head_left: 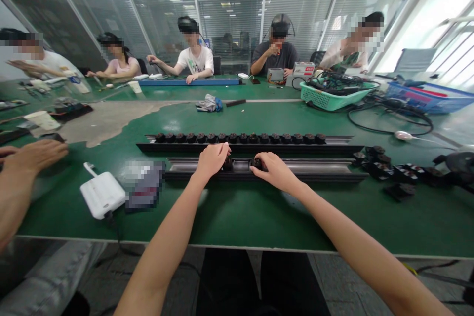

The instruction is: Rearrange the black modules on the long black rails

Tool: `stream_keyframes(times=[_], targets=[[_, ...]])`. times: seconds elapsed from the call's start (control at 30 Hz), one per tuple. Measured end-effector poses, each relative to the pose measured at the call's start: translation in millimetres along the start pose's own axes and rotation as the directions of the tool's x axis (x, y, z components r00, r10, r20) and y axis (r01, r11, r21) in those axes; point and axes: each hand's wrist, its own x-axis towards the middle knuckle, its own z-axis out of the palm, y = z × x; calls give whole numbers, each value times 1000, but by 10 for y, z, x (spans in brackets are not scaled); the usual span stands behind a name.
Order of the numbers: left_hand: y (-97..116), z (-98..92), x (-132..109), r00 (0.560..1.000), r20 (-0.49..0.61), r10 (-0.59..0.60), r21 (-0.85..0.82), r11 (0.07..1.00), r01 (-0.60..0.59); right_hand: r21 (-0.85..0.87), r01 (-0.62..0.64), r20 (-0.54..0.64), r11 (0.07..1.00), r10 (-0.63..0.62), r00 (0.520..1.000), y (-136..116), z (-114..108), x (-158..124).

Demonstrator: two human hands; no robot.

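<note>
A long black rail with a silvery inner channel (314,167) lies crosswise in front of me. My left hand (212,162) is closed on a small black module (228,163) seated in the rail, left of its middle. A short way to the right, my right hand (276,170) pinches another black module (255,162) at the same rail, its fingers partly hiding it. Just behind lies a second black rail (252,148), parallel to the first, with a row of several round-topped black modules (232,138) in it.
Loose black modules (407,173) lie at the right. A white box with a cable (102,195) sits at the left, near a co-worker's hand (39,158). Farther back are a crumpled cloth (209,103), a green basket of cables (328,97) and several people across the table (166,123).
</note>
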Motion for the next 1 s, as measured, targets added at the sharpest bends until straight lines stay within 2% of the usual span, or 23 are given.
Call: stream_keyframes(times=[0.1,0.27,0.57,0.8,1.0], targets=[[-55,76,29,1000,21,20,-128,992,-17,-83,30,-23,996,-32,999,11,9,-17],[-72,152,60,998,40,39,-355,934,-22,-56,22,-22,998,-23,999,6,-12,-17],[71,161,-1,990,38,134,-523,847,-94,-3,-1,14,1000,1,1000,23,-73,-13],[81,118,0,951,79,298,-465,855,-229,7,-29,37,1000,29,999,66,-130,-15],[67,109,15,948,124,292,-326,915,-239,4,-52,35,999,52,998,96,-195,-23]])
